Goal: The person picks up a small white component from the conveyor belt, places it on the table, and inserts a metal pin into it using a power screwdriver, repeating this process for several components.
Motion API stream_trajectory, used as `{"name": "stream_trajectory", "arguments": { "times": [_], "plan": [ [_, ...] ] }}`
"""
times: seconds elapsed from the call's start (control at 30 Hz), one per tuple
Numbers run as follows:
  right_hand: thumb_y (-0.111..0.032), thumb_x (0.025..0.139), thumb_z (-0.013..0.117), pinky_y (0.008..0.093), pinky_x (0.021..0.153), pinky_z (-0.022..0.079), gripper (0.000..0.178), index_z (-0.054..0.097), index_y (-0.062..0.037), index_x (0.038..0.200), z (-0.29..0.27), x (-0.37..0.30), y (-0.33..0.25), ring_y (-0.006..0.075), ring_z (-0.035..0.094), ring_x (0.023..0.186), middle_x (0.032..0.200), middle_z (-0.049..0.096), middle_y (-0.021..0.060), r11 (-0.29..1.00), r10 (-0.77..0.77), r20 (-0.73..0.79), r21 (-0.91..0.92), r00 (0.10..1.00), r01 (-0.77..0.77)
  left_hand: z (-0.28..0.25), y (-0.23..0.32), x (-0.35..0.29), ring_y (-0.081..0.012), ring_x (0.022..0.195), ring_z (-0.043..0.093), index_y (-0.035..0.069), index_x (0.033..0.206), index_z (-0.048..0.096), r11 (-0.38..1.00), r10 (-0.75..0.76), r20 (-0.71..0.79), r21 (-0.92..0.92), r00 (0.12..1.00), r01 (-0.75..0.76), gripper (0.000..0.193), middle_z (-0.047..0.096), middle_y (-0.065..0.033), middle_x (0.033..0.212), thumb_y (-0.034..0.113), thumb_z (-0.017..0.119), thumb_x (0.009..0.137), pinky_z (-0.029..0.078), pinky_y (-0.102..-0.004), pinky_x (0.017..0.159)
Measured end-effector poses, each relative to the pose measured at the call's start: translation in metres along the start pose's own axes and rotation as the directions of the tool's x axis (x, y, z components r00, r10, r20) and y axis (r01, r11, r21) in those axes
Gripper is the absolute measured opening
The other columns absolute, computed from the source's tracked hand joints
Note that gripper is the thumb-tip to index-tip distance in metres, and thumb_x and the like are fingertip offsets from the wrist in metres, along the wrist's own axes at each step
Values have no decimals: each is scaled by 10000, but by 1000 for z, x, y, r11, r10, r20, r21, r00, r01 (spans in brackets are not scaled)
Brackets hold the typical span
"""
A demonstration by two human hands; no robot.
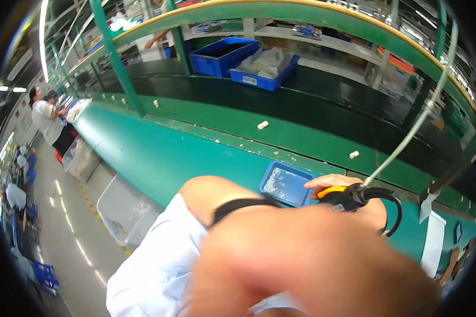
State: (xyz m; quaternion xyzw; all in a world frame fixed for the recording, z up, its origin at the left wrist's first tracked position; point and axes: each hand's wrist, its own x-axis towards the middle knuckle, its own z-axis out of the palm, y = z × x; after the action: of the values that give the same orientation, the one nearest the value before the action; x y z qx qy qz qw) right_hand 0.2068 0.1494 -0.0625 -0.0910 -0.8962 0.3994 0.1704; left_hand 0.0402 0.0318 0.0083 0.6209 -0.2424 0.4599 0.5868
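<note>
Head view: rectangular plastic tray (297, 188)

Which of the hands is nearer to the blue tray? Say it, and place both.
Right. The right hand is by the right edge of the blue tray, at the black-and-yellow tool; the left hand is farther off, blurred, close to the camera.
</note>
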Motion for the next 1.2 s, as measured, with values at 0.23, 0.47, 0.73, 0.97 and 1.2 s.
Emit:
{"name": "stream_trajectory", "arguments": {
  "times": [0.23,0.47,0.73,0.97,1.2],
  "plan": [
    [-137,640,828,286,794,493,582,574,-51,1157,2,7,14,191,615,884,993,616,97,999,10,-10,35,1000,-10,11,-73,16,-180,1069,545,-102,1202,502,805,-193,157,-540,969,248,375,579,-134,1167,194,393,999,422,-302,923],
    [-155,668,816,280,789,492,557,574,-73,1163,-1,-3,3,173,613,874,975,618,78,999,-1,-89,-49,996,-3,-3,-92,-19,-237,1015,582,-108,1131,563,804,-347,397,-341,850,487,358,609,-170,1101,189,415,996,443,-318,876],
    [-178,706,794,281,647,505,534,551,-66,1169,1,-4,25,150,602,683,829,610,62,999,-18,-142,27,990,22,-20,-66,-2,-287,1039,557,-52,1123,584,928,-337,132,-121,932,353,274,599,-170,1113,106,443,949,412,-368,953],
    [-195,708,785,294,598,484,522,550,-43,1148,-3,-3,23,160,590,636,731,603,53,996,-85,-162,-26,983,82,-27,-68,13,-271,1062,546,-55,1047,616,967,-164,149,-170,975,189,232,568,-187,1165,118,522,923,432,-350,905],
    [-192,676,788,323,605,476,538,551,-38,1134,-7,-3,22,197,593,644,721,600,71,987,-135,-202,-112,970,114,-31,-72,11,-235,945,572,-31,945,654,996,-63,82,62,995,58,217,616,-157,1066,157,549,916,447,-300,825]
  ]
}}
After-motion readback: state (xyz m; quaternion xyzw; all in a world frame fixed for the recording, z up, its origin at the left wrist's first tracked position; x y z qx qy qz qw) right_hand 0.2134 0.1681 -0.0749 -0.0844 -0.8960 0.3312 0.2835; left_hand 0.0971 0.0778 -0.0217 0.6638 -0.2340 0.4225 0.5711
